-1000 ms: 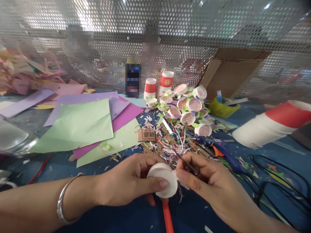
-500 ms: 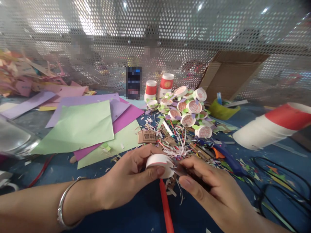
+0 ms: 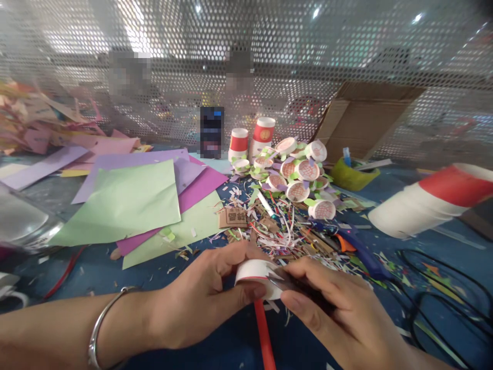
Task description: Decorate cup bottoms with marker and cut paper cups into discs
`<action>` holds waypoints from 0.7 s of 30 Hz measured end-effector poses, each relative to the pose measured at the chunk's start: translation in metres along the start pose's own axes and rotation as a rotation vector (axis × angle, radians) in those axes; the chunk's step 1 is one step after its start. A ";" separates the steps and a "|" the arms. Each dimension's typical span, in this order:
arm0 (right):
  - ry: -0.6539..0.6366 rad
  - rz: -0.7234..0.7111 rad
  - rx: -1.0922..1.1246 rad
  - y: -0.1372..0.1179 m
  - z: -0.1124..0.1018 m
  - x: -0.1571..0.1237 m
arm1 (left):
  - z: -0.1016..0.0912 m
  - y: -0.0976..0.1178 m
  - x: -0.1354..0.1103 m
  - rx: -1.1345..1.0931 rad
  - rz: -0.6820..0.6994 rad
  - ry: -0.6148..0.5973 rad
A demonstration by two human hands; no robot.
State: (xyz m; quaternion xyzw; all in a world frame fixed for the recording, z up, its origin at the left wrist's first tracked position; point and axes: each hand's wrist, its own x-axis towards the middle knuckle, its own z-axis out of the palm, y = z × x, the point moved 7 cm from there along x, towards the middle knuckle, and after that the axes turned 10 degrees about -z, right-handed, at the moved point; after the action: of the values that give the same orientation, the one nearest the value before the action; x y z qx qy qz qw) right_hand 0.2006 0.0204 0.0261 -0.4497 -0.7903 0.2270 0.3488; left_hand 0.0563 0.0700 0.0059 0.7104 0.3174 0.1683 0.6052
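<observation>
In the head view, my left hand (image 3: 210, 290) pinches a short white paper cup base (image 3: 252, 268) between thumb and fingers. A red paper strip (image 3: 264, 336) hangs from below it toward the near edge of the picture. My right hand (image 3: 342, 303) is closed around dark scissors (image 3: 287, 283), whose handles are mostly hidden by the fingers. Their blades lie against the right side of the cup base. Just beyond both hands spreads a heap of paper scraps (image 3: 279, 237).
Colored paper sheets (image 3: 134, 198) lie at left. Behind the scraps are several decorated cup bottoms (image 3: 298, 191) and upright paper cups (image 3: 264, 131). At right are stacked cups (image 3: 404, 210) lying tilted, a blue glue gun (image 3: 364, 254), a black cable (image 3: 414, 303) and a yellow-green holder (image 3: 354, 177).
The cup base has come slightly down and nearer with my left hand. The scissors have shifted left and down, with their blades further across the cup's side.
</observation>
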 end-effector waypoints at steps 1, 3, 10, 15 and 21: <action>0.002 -0.012 -0.013 -0.001 0.000 0.000 | 0.000 0.001 -0.001 0.027 0.005 -0.002; 0.001 -0.041 -0.041 -0.003 0.000 -0.001 | 0.001 0.003 -0.001 0.090 0.014 0.001; -0.019 -0.081 -0.085 -0.005 0.000 -0.001 | 0.000 0.008 -0.003 0.207 0.012 0.030; -0.035 -0.077 -0.066 -0.005 0.001 -0.001 | 0.001 0.008 -0.003 0.175 0.017 0.020; 0.001 0.075 0.011 0.003 -0.003 -0.002 | 0.002 -0.003 0.001 0.018 -0.040 -0.019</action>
State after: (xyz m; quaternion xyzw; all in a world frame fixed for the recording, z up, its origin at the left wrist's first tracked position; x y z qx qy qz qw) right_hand 0.2051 0.0204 0.0256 -0.4770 -0.7715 0.2443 0.3429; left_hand 0.0573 0.0695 0.0029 0.7109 0.3271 0.1467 0.6051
